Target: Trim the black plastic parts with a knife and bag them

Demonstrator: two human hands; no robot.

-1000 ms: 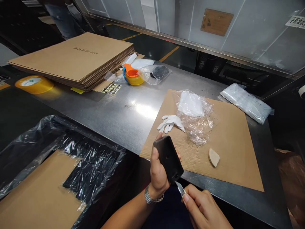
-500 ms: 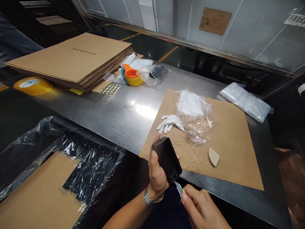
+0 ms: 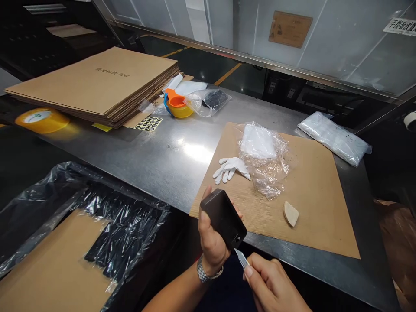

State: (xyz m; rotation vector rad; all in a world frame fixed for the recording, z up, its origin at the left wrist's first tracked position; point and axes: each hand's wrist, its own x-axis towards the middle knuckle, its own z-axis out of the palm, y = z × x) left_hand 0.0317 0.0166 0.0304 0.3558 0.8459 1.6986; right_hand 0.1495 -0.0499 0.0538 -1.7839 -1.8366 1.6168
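In my left hand is a black plastic case, shaped like a shallow rectangular shell and tilted, its hollow side facing up. The fingers wrap round its back and the thumb lies along its left edge. My right hand grips a utility knife, mostly hidden in the fist. The blade tip is at the lower end of the case, near a small opening; whether it touches is hard to tell. Beyond the hands, a white glove and a beige wedge-shaped block lie on a cardboard sheet.
Clear plastic bags lie on the cardboard. Flat cardboard is stacked at the left, beside yellow tape and an orange tape ring. A plastic-lined box of wrapped black pieces stands lower left. A wrapped white pack lies far right.
The case has tilted slightly and shifted a little left, and the knife has moved slightly left with it. A blue-clothed part of a person at the far left is out of view.
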